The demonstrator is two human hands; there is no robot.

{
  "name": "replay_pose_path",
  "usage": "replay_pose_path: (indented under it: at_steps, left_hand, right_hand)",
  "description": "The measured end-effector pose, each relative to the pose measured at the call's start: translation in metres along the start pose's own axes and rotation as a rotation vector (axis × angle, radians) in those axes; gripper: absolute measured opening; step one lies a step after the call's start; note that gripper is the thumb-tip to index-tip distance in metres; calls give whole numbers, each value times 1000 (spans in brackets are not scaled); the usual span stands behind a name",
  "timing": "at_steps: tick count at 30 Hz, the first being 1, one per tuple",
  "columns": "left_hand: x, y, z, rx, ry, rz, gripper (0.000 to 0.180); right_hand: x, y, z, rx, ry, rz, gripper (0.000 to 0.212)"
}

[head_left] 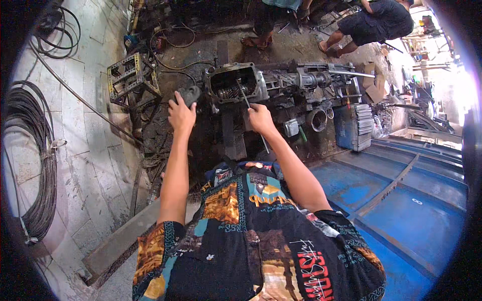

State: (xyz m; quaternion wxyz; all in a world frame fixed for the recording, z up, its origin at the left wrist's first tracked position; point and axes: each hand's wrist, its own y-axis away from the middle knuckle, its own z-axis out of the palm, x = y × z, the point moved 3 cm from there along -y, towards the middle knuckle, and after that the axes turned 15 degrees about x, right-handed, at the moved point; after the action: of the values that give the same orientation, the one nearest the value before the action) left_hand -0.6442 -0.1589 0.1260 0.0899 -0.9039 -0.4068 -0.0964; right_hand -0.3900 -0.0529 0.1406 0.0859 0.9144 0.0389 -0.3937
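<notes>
A gearbox housing (pixel 258 83) lies in front of me with its rectangular opening facing up, and gears (pixel 232 94) show inside. My right hand (pixel 260 119) is closed around a long, thin metal bar (pixel 243 92). The bar's far end reaches down into the opening among the gears, while its near end sticks out below my fist. At the housing's left end, my left hand (pixel 181 114) grips a dark, rounded metal part (pixel 190 94) between thumb and fingers. Whether that part joins the housing cannot be made out.
A yellowish metal frame stand (pixel 124 75) is at the left. Coiled cable (pixel 37 165) hangs by the pale wall. To the right are a metal ring (pixel 317 121), a blue battery-like box (pixel 353 128) and blue metal panels (pixel 391 190). Two people (pixel 379 22) are at the far side.
</notes>
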Motion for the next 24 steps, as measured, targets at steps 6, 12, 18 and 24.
replay_pose_path:
  at_steps: [6, 12, 18, 24]
  left_hand:
    - [12, -15, 15, -112, -60, -79, 70]
    - [2, -19, 15, -152, -39, -231, 65]
    - [-9, -42, 15, -331, -12, -326, 68]
    - [-25, -51, 42, -354, -26, -348, 72]
  right_hand:
    - [15, -26, 16, -140, -110, 388, 34]
    - [33, -37, 6, -110, -496, 632, 20]
    - [48, -50, -37, -106, -189, 79, 28]
    - [21, -73, -105, -178, 453, -366, 27]
